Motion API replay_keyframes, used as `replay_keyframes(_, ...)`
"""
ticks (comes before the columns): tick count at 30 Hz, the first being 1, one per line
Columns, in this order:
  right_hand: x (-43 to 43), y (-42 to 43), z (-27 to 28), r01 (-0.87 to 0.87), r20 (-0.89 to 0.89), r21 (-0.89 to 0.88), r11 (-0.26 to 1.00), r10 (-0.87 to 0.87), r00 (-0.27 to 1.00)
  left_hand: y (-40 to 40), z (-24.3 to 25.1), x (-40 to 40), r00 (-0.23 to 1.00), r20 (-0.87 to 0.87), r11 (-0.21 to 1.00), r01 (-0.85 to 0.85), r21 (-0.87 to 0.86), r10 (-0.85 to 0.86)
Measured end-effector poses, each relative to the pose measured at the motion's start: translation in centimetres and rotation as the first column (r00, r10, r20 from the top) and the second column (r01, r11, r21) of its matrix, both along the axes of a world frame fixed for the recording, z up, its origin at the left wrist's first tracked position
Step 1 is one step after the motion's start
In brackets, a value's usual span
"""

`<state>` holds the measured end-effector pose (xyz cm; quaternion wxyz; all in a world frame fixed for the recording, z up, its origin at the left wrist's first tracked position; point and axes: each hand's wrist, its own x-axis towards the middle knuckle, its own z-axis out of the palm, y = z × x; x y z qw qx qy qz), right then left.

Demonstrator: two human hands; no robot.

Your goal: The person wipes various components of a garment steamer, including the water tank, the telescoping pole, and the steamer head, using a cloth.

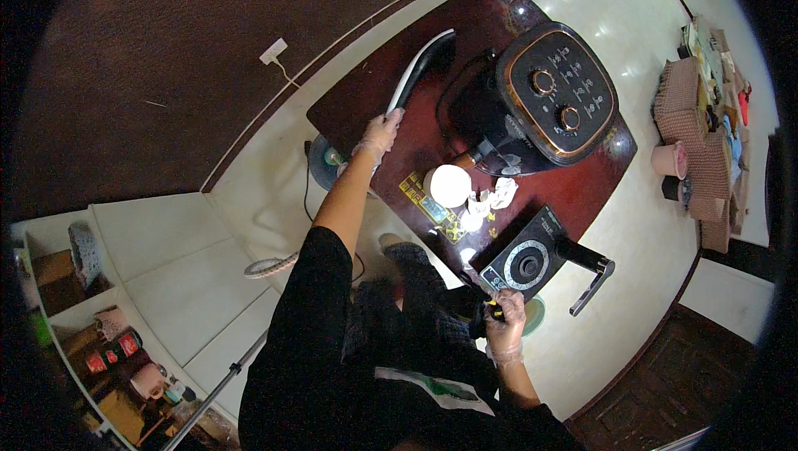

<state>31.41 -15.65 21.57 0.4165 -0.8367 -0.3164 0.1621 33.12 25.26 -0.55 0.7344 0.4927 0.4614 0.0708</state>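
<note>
My left hand (381, 133), in a clear plastic glove, grips the lower end of a long curved black and white wand (411, 74). The wand reaches over the dark red table (414, 136), pointing away from me. My right hand (508, 317), also gloved, closes around a black object with yellow parts (496, 312) at the near edge; its kind is unclear. Just beyond that hand lies a black electric kettle base (527, 264) with a spout arm (589, 282). A brightly lit white round thing (449, 186) and crumpled tissues (504, 193) lie between my hands.
A black air fryer (561, 92) with two dials stands on the table's far right. A yellow printed panel (430, 208) marks the near edge. Around it are a ribbed hose (271, 268), a green basin (534, 316), a wall socket (273, 52), a shelf (68, 320) and a covered sofa (679, 102).
</note>
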Motion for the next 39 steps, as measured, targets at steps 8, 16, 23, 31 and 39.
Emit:
replay_keyframes(8, 0.5, 0.0, -0.7, -0.041, 0.004, -0.05, 0.998, 0.042, 0.999, 0.4, -2.5, 3.0, 0.986, -0.155, 0.9, 0.006, 0.436, 0.068)
replay_keyframes(16, 0.2, -0.4, -1.0, -0.001, -0.03, -0.007, 1.0, 0.001, 1.0, -0.7, 0.1, 4.2, 0.878, -0.478, 0.609, 0.379, 0.696, 0.0)
replay_keyframes(23, 0.3, 1.3, 0.8, 0.059, 0.074, -0.018, 0.998, -0.058, 0.996, -2.9, 4.2, -1.0, 0.888, -0.417, 0.562, 0.246, 0.79, 0.197)
replay_keyframes(31, -1.4, 5.8, 3.7, -0.171, -0.079, 0.178, 0.969, 0.188, 0.979, -17.9, 17.5, -16.6, 0.906, 0.359, 0.908, 0.062, 0.414, -0.225)
replay_keyframes(39, -11.8, 12.0, 8.7, -0.613, 0.033, 0.401, 0.68, 0.658, 0.752, -25.6, 27.4, -28.9, 0.994, -0.004, 0.941, 0.107, 0.322, -0.112)
